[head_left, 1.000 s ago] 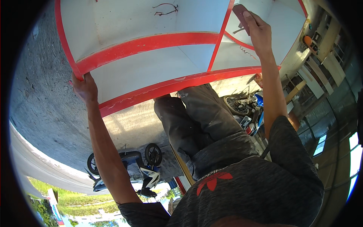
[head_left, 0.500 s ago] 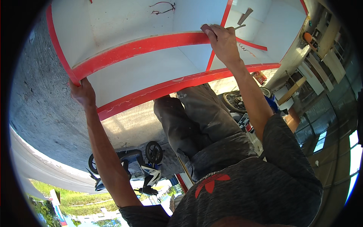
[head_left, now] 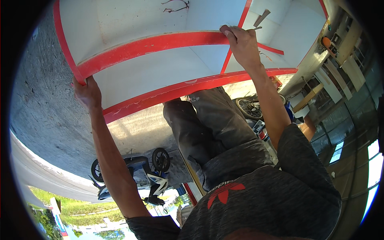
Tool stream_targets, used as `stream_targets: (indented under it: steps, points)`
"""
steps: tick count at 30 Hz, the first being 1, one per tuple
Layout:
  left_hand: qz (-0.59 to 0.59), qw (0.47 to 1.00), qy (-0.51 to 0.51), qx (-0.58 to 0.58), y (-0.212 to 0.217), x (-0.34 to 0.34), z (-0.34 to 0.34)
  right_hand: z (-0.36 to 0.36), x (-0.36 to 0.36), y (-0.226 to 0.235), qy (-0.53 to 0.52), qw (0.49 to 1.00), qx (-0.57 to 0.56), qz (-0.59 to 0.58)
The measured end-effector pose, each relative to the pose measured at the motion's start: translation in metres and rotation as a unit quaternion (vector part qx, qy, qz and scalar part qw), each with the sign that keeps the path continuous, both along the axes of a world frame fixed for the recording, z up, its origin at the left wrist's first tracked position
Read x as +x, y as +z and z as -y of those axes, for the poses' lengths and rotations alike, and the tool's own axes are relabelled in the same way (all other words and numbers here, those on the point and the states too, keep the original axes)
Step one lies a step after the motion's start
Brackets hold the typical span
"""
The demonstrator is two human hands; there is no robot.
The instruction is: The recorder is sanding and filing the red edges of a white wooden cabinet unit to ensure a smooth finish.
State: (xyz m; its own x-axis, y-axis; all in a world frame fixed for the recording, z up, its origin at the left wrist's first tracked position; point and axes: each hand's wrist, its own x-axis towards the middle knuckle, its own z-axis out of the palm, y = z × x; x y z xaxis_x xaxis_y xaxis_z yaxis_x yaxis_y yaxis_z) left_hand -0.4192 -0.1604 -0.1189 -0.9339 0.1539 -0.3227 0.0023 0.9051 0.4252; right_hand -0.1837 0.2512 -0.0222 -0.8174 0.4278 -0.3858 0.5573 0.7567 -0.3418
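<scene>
A large white cabinet-like frame with red edging lies before me. My left hand is closed around its red edge at the left corner. Further right, my right hand is closed over a small reddish-brown piece that looks like folded sandpaper, at the right end of the curved red rail. That rail's upper edge is pale and scuffed. A second red rail runs nearer to my legs.
Inside the frame lie a dark strip and a tangle of dark red strands. One motorbike stands at lower left; another is right of my legs. Boards and an orange-topped tool are at right.
My right hand has moved slightly right along the rail's edge with the reddish-brown piece. My left hand keeps its hold at the corner. The whole view has shifted a little.
</scene>
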Motion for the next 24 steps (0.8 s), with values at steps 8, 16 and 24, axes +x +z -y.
stream_targets:
  steps: [8, 16, 24]
  points:
    - [0.005, 1.000, 0.004, -0.001, -0.001, -0.002, 0.004, -0.044, -0.038, 0.022, -0.209, 0.975, -0.049, -0.056]
    - [0.032, 0.999, 0.009, -0.010, -0.011, -0.003, -0.001, -0.013, 0.006, -0.007, 0.074, 0.989, 0.070, -0.103]
    - [0.011, 1.000, 0.009, 0.005, 0.001, -0.001, -0.006, -0.002, -0.004, -0.006, 0.027, 0.997, 0.058, -0.048]
